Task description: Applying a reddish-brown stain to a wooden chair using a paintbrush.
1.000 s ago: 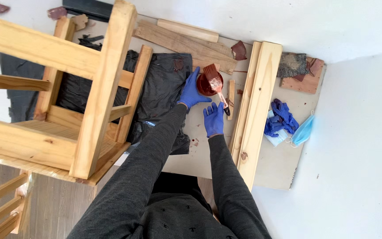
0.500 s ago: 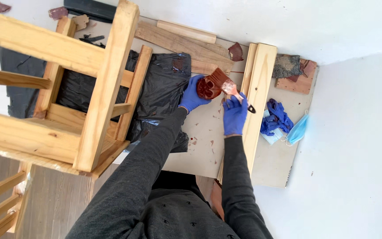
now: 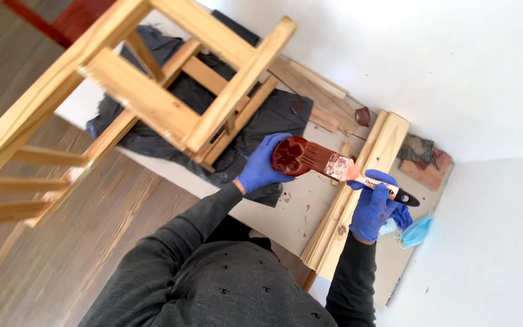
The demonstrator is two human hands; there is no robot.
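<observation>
Brush back over the pot

My right hand (image 3: 370,209) stays clenched on the flat red-handled paintbrush (image 3: 346,169), bristles now over the small round stain-filled pot (image 3: 289,155) gripped in my left hand (image 3: 261,166).

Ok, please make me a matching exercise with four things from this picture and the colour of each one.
Things:
1. paintbrush bristles
2. face mask
3. stool
4. cloth under the stool

Colours:
a. light blue
b. pale bare wood
c. reddish brown
d. dark grey

Pairs: 1-c, 2-a, 3-b, 4-d
</observation>
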